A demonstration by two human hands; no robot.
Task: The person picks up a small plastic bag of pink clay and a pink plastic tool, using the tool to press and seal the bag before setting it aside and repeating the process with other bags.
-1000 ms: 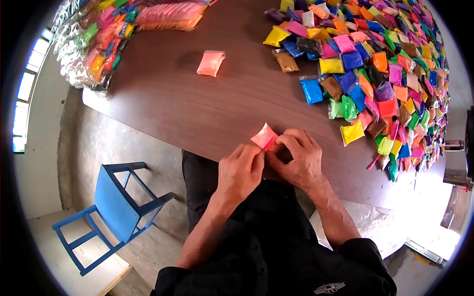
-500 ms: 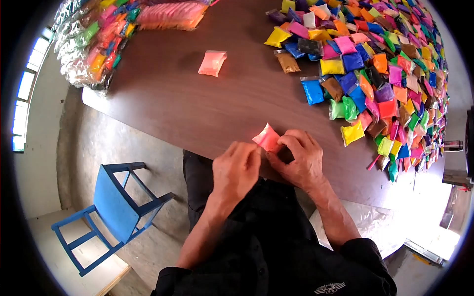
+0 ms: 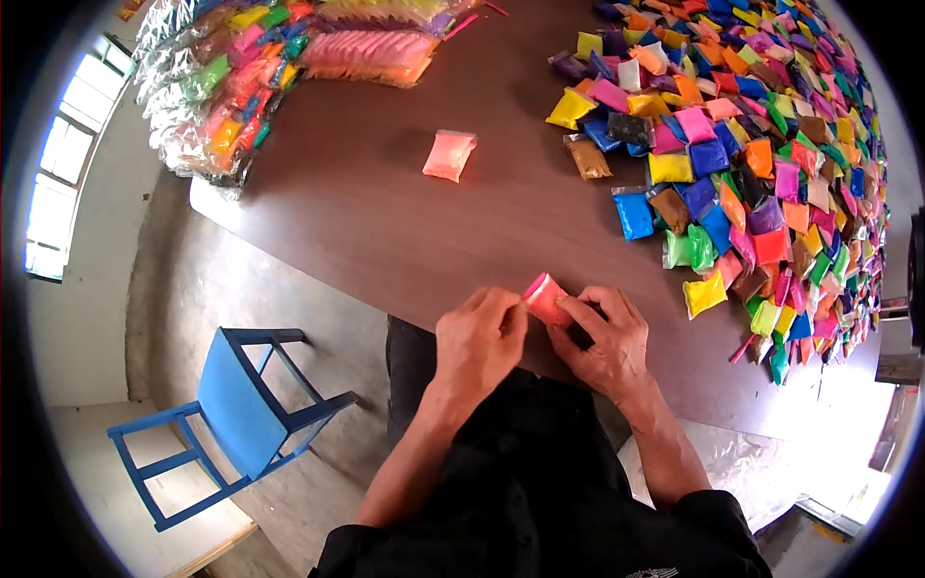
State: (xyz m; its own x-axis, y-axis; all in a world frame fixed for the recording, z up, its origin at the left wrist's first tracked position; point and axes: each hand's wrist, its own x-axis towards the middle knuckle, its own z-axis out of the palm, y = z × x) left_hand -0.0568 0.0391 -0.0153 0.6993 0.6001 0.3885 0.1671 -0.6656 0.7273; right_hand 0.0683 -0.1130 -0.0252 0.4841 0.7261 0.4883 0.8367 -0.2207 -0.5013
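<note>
Near the table's front edge, a small pink packet (image 3: 546, 302) in clear plastic is tilted up between my hands. My right hand (image 3: 609, 339) grips its right side between thumb and fingers. My left hand (image 3: 479, 339) is closed, its fingertips pinching the packet's left edge, where a darker pink strip shows. The fingers partly cover the packet's lower part. Farther back on the table lies another pink packet (image 3: 450, 156), flat and apart from both hands.
A big heap of multicoloured packets (image 3: 732, 144) covers the right of the brown table (image 3: 356, 212). At the back left are bagged bundles (image 3: 217, 96) and a row of pink packets (image 3: 366, 55). A blue chair (image 3: 241, 409) stands on the floor at left.
The camera view has shifted, so the table's contents appear lower and farther right. My left fingers have come to the packet's edge, and the packet has turned, showing a darker pink strip.
</note>
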